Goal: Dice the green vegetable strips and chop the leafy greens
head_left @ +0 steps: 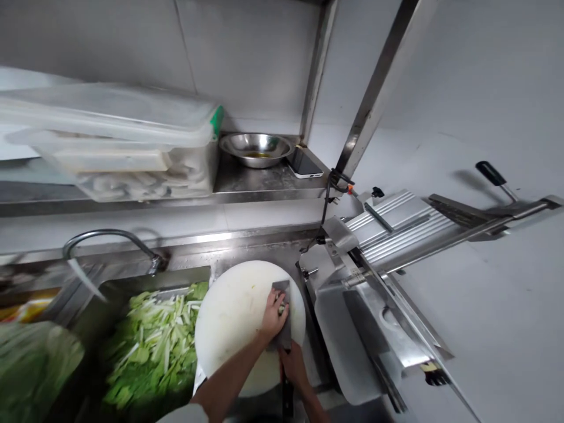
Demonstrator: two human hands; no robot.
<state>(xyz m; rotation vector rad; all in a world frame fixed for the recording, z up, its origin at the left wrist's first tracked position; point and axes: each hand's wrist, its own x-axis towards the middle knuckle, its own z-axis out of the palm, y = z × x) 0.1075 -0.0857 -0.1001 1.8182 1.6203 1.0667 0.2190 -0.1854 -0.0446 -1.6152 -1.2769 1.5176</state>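
Observation:
Over the right part of a round white cutting board (238, 317) lies the broad grey blade of a cleaver (284, 335). My right hand (293, 362) is closed at the near end of the blade, where the dark handle begins. The fingers of my left hand (274, 315) are spread over the blade, around small pale pieces (281, 305) that look like chopped food. Left of the board, cut leafy greens (158, 335) fill a metal sink.
A metal slicer (374, 317) stands close on the right. The shelf behind holds a steel bowl (258, 150), a phone (305, 163) and a lidded plastic box (145, 167). A curved faucet (110, 233) arches over the sink.

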